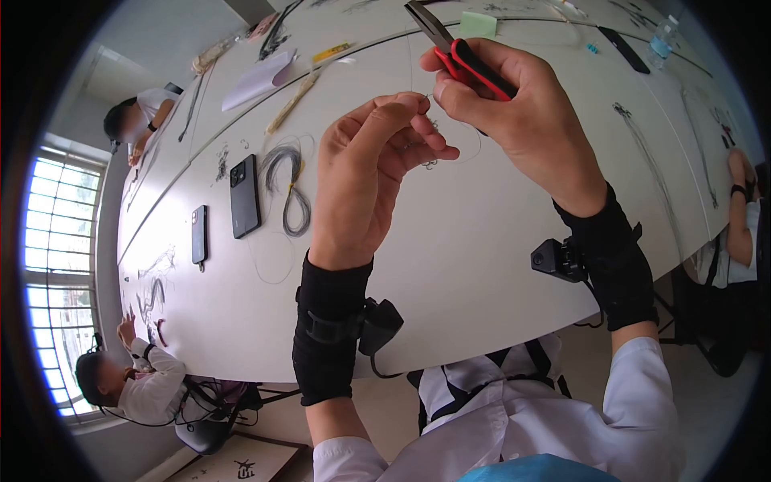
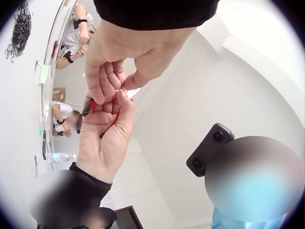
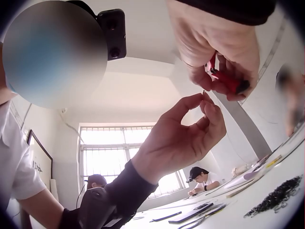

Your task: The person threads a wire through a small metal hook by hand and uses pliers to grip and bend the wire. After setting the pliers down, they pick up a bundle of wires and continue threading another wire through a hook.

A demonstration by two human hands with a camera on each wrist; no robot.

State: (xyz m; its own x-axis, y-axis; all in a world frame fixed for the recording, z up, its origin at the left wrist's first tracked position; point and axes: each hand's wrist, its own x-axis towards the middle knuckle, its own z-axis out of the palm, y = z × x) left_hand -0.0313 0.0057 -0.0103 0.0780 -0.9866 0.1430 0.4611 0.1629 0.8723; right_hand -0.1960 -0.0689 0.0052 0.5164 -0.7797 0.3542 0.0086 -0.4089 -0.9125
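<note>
My left hand (image 1: 357,173) is raised over the white table, thumb and forefinger pinching the end of a very fine thread-like line (image 1: 411,68). Close beside it, my right hand (image 1: 534,108) grips red-and-black pliers (image 1: 484,71) against the palm, with the metal nose pointing up and away. Its thumb and fingertips meet near the left fingertips, where a tiny strand shows. In the right wrist view, the pliers' handle (image 3: 233,85) sticks out below the curled fingers. Whatever small piece sits between the left fingertips is mostly hidden.
Left on the table (image 1: 450,265) lie a coil of grey line (image 1: 305,213), a large phone (image 1: 245,197) and a smaller one (image 1: 199,234). A heap of small dark hooks (image 3: 276,195) lies under the hands. A water bottle (image 1: 662,40) stands at the far right. Other people sit around the table.
</note>
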